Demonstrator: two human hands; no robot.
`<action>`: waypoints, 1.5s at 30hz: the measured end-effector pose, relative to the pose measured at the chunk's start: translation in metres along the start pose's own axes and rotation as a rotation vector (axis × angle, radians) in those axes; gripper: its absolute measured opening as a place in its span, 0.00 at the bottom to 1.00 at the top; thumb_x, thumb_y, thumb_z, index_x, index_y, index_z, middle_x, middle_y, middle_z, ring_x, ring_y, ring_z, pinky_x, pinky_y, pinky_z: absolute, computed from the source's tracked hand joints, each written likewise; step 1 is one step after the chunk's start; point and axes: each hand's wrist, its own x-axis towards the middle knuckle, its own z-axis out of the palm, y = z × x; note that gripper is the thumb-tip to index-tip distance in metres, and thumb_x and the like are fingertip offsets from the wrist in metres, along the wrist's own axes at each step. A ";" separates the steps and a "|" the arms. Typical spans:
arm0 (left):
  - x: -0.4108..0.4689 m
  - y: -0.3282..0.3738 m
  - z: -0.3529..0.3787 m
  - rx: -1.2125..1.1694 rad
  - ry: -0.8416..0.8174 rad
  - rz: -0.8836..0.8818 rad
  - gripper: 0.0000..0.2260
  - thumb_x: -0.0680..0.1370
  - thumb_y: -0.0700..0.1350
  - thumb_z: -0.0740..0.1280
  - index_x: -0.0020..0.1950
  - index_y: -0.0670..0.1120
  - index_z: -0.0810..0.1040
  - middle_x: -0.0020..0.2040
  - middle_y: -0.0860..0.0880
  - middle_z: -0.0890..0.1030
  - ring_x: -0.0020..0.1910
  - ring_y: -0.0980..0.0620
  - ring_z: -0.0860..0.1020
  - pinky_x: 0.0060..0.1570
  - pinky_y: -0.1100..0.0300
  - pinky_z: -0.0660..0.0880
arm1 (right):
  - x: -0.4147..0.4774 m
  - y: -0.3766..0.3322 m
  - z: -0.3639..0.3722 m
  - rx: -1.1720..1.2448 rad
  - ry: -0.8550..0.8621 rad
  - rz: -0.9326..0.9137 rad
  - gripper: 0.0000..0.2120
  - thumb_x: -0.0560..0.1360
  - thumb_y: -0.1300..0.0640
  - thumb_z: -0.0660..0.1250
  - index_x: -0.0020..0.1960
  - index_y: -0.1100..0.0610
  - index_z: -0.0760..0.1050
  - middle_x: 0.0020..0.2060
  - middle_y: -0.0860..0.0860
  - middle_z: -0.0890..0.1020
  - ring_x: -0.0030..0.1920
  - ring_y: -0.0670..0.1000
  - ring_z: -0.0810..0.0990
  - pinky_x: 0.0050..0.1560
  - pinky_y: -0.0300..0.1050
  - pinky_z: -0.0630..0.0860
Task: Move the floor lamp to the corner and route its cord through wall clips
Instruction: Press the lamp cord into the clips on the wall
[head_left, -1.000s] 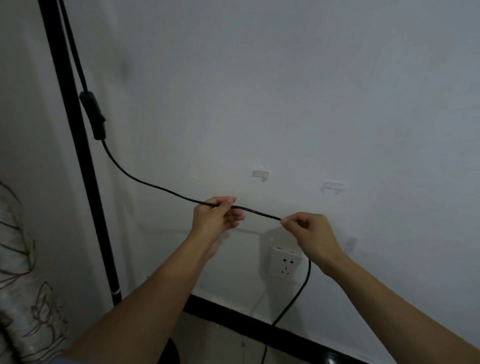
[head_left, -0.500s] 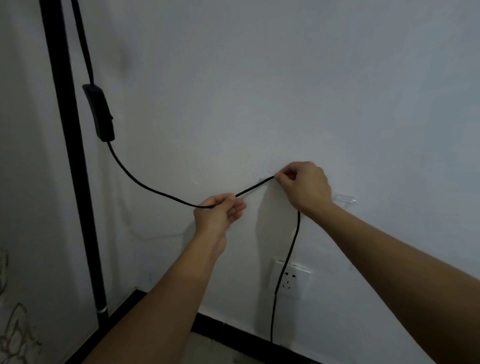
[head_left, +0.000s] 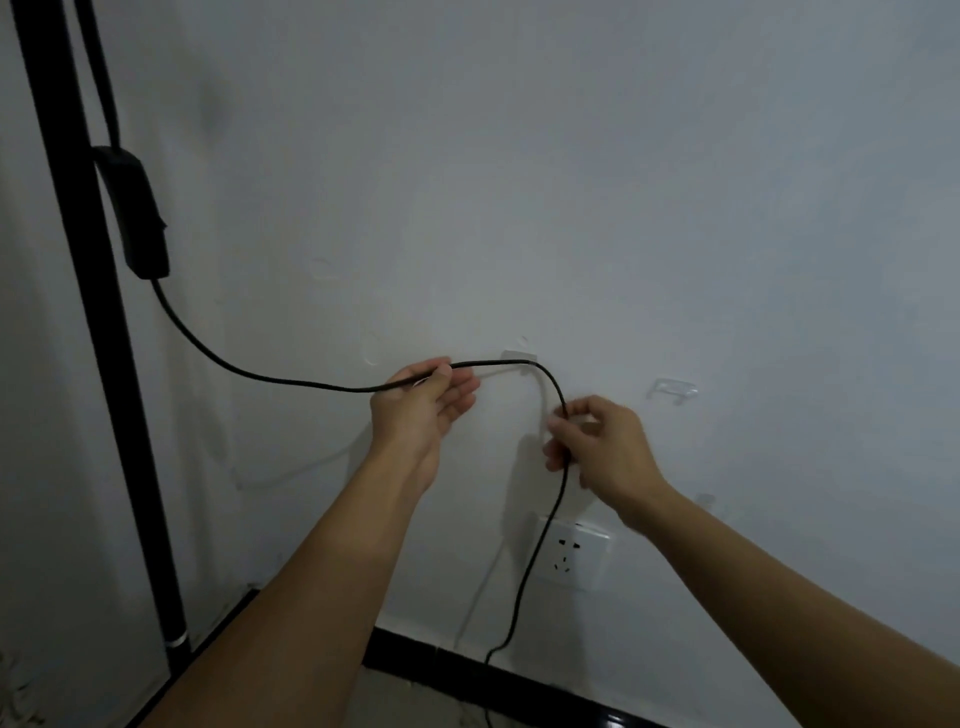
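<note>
The black lamp pole (head_left: 88, 312) stands in the left corner, with an inline switch (head_left: 140, 218) hanging beside it. The black cord (head_left: 249, 371) sags from the switch to my left hand (head_left: 423, 405), which pinches it. From there the cord runs across a clear wall clip (head_left: 518, 357), bends down and passes through my right hand (head_left: 597, 441), which grips it below the clip. The cord then drops to the floor. A second clear clip (head_left: 672, 391) sits on the wall to the right with nothing in it.
A white wall socket (head_left: 574, 556) sits below my right hand, the cord hanging in front of its left edge. A black skirting board (head_left: 431, 657) runs along the base of the grey wall. A thin pale wire trails down the wall near the socket.
My right hand has dropped from the first clip to below it, leaving the cord lying across that clip. My left hand rose slightly and still pinches the cord.
</note>
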 end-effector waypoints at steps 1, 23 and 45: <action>0.000 0.000 -0.001 0.000 0.003 -0.002 0.05 0.78 0.36 0.63 0.44 0.42 0.76 0.41 0.40 0.82 0.34 0.49 0.85 0.34 0.62 0.83 | -0.010 0.011 -0.003 0.029 -0.034 0.040 0.03 0.76 0.60 0.68 0.47 0.60 0.77 0.32 0.56 0.84 0.28 0.48 0.82 0.23 0.35 0.71; -0.039 -0.076 0.069 1.341 -0.409 0.618 0.09 0.78 0.47 0.65 0.56 0.49 0.80 0.52 0.48 0.79 0.48 0.47 0.79 0.46 0.51 0.78 | -0.032 0.017 -0.114 -0.002 -0.090 0.077 0.06 0.71 0.56 0.75 0.38 0.58 0.84 0.23 0.51 0.79 0.22 0.46 0.69 0.22 0.36 0.65; -0.038 -0.104 0.104 0.762 -0.030 0.293 0.11 0.72 0.38 0.71 0.33 0.51 0.78 0.31 0.49 0.81 0.35 0.43 0.83 0.41 0.43 0.82 | 0.001 0.007 -0.095 -0.232 0.552 -0.278 0.08 0.74 0.56 0.71 0.37 0.48 0.77 0.32 0.40 0.80 0.35 0.36 0.78 0.33 0.26 0.70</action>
